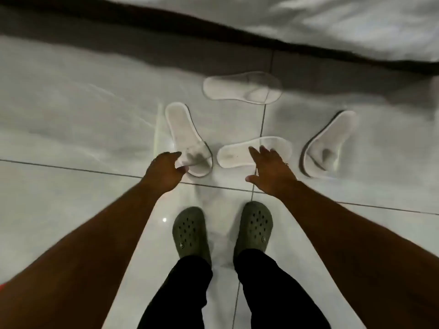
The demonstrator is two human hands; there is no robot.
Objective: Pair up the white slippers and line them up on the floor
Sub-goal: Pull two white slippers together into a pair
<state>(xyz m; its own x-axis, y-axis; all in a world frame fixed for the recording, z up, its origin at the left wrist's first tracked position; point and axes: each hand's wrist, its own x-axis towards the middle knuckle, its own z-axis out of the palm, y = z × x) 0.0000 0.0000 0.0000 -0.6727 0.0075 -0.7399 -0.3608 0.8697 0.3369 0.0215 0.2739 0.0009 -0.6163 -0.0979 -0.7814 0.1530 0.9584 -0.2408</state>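
While four white slippers (242,87) lie scattered, the left hand (164,173) and right hand (270,169) reach, seemingly released.

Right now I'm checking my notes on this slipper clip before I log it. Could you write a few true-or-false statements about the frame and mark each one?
1. Four white slippers lie on the tiled floor. True.
2. The slippers already sit in neat pairs in one row. False: they are scattered and point different ways.
3. The left hand is at the toe end of the left slipper. True.
4. The right hand holds a slipper lifted off the floor. False: it is spread over the middle slipper, which lies on the floor.
5. The person wears white shoes. False: they wear dark green clogs.
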